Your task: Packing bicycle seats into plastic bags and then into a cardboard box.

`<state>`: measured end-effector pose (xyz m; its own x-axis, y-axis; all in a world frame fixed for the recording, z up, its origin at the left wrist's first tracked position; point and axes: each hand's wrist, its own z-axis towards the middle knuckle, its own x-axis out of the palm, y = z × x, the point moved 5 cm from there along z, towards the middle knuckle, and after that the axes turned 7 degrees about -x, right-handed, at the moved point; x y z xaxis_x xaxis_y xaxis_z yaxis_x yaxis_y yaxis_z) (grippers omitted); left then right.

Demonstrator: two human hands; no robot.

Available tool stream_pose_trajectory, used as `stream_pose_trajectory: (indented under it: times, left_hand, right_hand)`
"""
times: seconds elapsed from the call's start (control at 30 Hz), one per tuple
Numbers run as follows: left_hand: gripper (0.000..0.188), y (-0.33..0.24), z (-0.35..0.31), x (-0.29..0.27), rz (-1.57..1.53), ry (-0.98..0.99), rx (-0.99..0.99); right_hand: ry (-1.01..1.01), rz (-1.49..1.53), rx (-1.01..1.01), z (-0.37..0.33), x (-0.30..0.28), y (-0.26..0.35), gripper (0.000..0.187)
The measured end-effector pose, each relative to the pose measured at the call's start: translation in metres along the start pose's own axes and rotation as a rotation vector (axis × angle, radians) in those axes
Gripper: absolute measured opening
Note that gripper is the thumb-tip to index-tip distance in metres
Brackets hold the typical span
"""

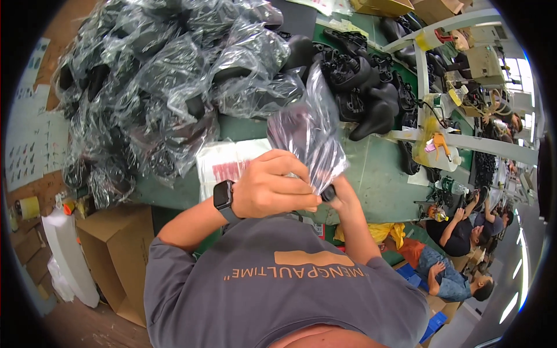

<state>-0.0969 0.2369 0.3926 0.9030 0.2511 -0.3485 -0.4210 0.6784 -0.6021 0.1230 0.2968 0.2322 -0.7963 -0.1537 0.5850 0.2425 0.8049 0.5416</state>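
A clear plastic bag (316, 124) hangs over the green table in front of me, with a dark bicycle saddle (289, 129) partly visible through it. My left hand (278, 182), with a black watch on its wrist, is closed in a pinch on the bag's near edge. Just right of it, my right hand (345, 197) is curled round the bag's near end, where a round black end (329, 193) of the saddle shows. Most of the right fingers are hidden behind the bag. Beneath my left hand lies a white stack of flat plastic bags (223, 165) with red print.
Bagged saddles (168, 81) are heaped on the table's left. Bare black saddles (377, 107) pile up at the back right, beside a white frame (464, 139). An open cardboard box (116, 255) stands at lower left. Other people (452, 275) sit farther right.
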Motion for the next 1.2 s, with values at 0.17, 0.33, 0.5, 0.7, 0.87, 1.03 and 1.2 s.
stream_pose_trajectory:
  times: [0.17, 0.33, 0.5, 0.7, 0.87, 1.03, 1.2]
  left_hand:
    - [0.004, 0.082, -0.017, 0.002, -0.074, -0.203, -0.378]
    - [0.025, 0.194, -0.114, -0.111, 0.04, -1.21, -0.851]
    - [0.025, 0.189, -0.168, -0.052, 0.778, -0.748, -0.933]
    - [0.019, 0.189, -0.248, 0.157, 0.356, 0.169, -1.168]
    - [0.026, 0.213, -0.267, 0.209, 0.605, 0.293, -1.145]
    - [0.022, 0.202, -0.291, 0.216, 0.614, 0.123, -0.97]
    - [0.019, 0.196, -0.296, 0.222, 0.729, 0.106, -1.033]
  right_hand:
    - [-0.003, -1.185, -0.786, 0.133, 0.086, 0.055, 0.084]
    - [-0.161, -1.1, -1.217, 0.213, 0.069, 0.177, 0.069]
    - [-1.061, -1.169, -0.738, 0.314, -0.188, 0.226, 0.121]
    - [-0.837, -1.147, -0.943, 0.254, -0.138, 0.188, 0.1]
    - [-0.537, -1.733, -1.106, 0.106, -0.144, 0.066, 0.09]
    - [-0.44, -1.94, -0.597, -0.04, -0.21, -0.07, 0.08]
    - [-0.047, -1.822, -0.279, -0.089, -0.227, -0.12, 0.079]
